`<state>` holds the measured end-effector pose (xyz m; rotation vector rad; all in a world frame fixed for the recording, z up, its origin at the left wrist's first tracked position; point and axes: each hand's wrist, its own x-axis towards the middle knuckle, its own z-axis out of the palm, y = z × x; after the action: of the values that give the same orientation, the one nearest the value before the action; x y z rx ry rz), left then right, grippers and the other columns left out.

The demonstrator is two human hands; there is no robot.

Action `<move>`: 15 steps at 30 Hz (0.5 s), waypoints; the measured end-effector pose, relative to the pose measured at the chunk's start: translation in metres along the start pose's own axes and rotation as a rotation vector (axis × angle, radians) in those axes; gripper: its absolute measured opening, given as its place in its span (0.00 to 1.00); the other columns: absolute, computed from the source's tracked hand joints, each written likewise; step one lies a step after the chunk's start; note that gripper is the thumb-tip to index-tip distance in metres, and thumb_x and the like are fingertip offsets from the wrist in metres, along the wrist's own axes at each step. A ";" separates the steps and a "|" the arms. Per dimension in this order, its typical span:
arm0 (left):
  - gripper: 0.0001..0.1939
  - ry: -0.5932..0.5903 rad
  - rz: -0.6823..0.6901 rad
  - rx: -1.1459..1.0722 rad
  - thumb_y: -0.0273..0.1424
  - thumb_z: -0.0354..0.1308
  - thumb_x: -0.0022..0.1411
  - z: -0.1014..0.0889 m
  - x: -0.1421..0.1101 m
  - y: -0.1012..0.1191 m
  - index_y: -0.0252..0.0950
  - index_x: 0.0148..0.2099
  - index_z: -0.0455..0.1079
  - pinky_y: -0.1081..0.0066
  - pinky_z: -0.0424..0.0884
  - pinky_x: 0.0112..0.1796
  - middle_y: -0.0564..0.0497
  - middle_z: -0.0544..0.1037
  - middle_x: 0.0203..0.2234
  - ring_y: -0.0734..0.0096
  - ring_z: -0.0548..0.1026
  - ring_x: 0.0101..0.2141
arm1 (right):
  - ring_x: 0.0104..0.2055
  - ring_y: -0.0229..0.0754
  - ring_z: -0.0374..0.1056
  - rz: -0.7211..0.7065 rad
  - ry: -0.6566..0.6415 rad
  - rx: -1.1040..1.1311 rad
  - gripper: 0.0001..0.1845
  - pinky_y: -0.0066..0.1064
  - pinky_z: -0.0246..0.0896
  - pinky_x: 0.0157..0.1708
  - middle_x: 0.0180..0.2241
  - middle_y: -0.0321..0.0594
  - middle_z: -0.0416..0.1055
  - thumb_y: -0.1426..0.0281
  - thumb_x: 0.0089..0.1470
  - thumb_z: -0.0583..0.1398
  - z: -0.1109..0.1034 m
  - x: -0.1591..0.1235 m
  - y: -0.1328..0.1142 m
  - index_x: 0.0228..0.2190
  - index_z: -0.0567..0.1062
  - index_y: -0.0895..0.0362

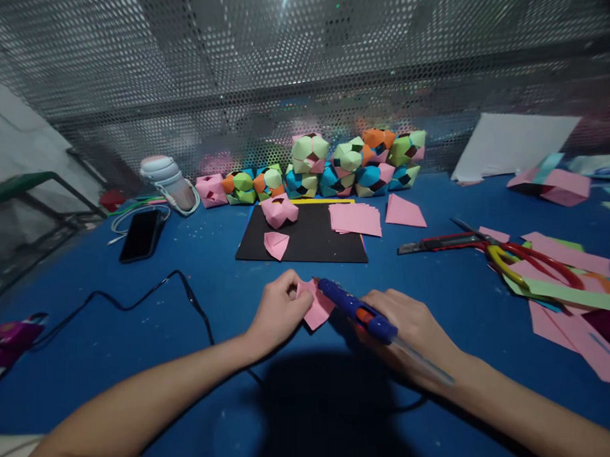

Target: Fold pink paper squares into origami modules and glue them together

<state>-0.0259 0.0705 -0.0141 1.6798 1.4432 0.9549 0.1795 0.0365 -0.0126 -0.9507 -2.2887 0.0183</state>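
Observation:
Between the fingers of my left hand is a small folded piece of pink paper. My right hand is wrapped round a blue glue gun, a clear glue stick poking out of its back end. The gun's nozzle meets the upper part of the pink paper; whether glue is coming out is too small to see. Just beyond, a black board carries a pink folded paper ball, a folded pink piece and a stack of pink sheets.
Coloured paper balls line the back by the perforated metal panel. Left are a bottle, a phone and a black cord. Right lie a utility knife, scissors and paper scraps.

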 end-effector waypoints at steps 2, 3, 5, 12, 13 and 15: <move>0.07 0.013 -0.003 0.012 0.27 0.50 0.49 0.000 0.000 -0.001 0.36 0.22 0.55 0.75 0.52 0.23 0.59 0.56 0.16 0.79 0.55 0.20 | 0.22 0.36 0.60 0.018 0.009 0.009 0.06 0.28 0.51 0.24 0.24 0.39 0.69 0.71 0.56 0.52 -0.002 0.000 0.000 0.31 0.67 0.58; 0.07 0.021 -0.005 0.018 0.27 0.50 0.49 0.000 0.000 -0.002 0.36 0.22 0.55 0.75 0.52 0.23 0.59 0.57 0.16 0.79 0.56 0.20 | 0.22 0.36 0.60 0.019 0.012 0.013 0.06 0.28 0.51 0.24 0.23 0.38 0.69 0.71 0.56 0.52 -0.003 0.000 0.000 0.31 0.67 0.58; 0.07 0.033 -0.004 0.025 0.27 0.50 0.49 0.001 0.000 -0.004 0.36 0.22 0.56 0.75 0.52 0.23 0.59 0.58 0.16 0.78 0.57 0.21 | 0.23 0.36 0.61 0.007 -0.008 0.015 0.05 0.28 0.52 0.24 0.24 0.38 0.70 0.71 0.56 0.52 -0.003 -0.002 0.001 0.31 0.68 0.58; 0.06 0.039 0.016 0.023 0.27 0.51 0.50 0.003 -0.001 -0.005 0.36 0.23 0.57 0.75 0.53 0.23 0.59 0.59 0.16 0.79 0.58 0.20 | 0.23 0.37 0.60 0.036 -0.031 -0.011 0.07 0.29 0.50 0.25 0.24 0.39 0.69 0.69 0.56 0.53 0.001 -0.008 0.002 0.30 0.68 0.59; 0.07 0.036 0.020 0.021 0.27 0.51 0.50 0.003 -0.001 -0.004 0.36 0.23 0.57 0.75 0.53 0.23 0.59 0.59 0.16 0.79 0.58 0.20 | 0.24 0.37 0.60 0.024 -0.031 -0.009 0.07 0.29 0.51 0.25 0.24 0.39 0.69 0.69 0.56 0.53 0.001 -0.008 0.002 0.30 0.68 0.59; 0.08 0.027 0.032 0.019 0.28 0.52 0.51 0.004 -0.002 -0.003 0.36 0.23 0.57 0.75 0.52 0.23 0.59 0.59 0.16 0.79 0.58 0.20 | 0.24 0.38 0.60 0.007 -0.044 -0.013 0.08 0.29 0.51 0.25 0.25 0.39 0.69 0.68 0.56 0.53 0.000 -0.008 0.000 0.31 0.68 0.59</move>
<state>-0.0242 0.0684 -0.0189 1.7143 1.4511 0.9875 0.1839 0.0316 -0.0168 -0.9743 -2.3278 0.0276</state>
